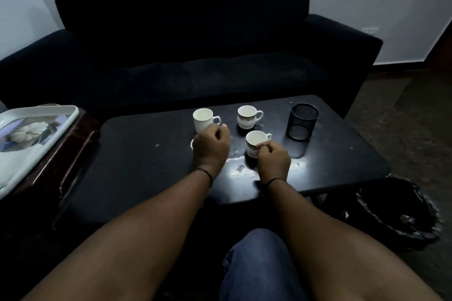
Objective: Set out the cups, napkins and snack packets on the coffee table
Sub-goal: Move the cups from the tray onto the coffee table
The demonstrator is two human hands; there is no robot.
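While both arms reach out over the dark tabletop (137, 154), the cups are going down in a loose cluster near its middle. The right hand (273, 157) has its fingers curled onto the near right cup (255, 142), pinching at the rim or handle side — that cup sits on the surface, handle turned right, likely being nudged into line. The left hand (211, 148) is curled over a fourth cup (192, 143); only a sliver of white rim peeks out at its left edge, so the exact hold can't be told, though a grip on it looks likely. Behind them stand a tall white cup (204, 121) and a rounder patterned cup (247, 117), handles also to the right — a tidy, matching arrangement for guests on the black sofa (183, 44). A black mesh holder (302, 121) waits at the right, perhaps for napkins. No napkins or snack packets show yet. On the left, a white tray (31, 134) carries a printed picture; no writing can be read anywhere.
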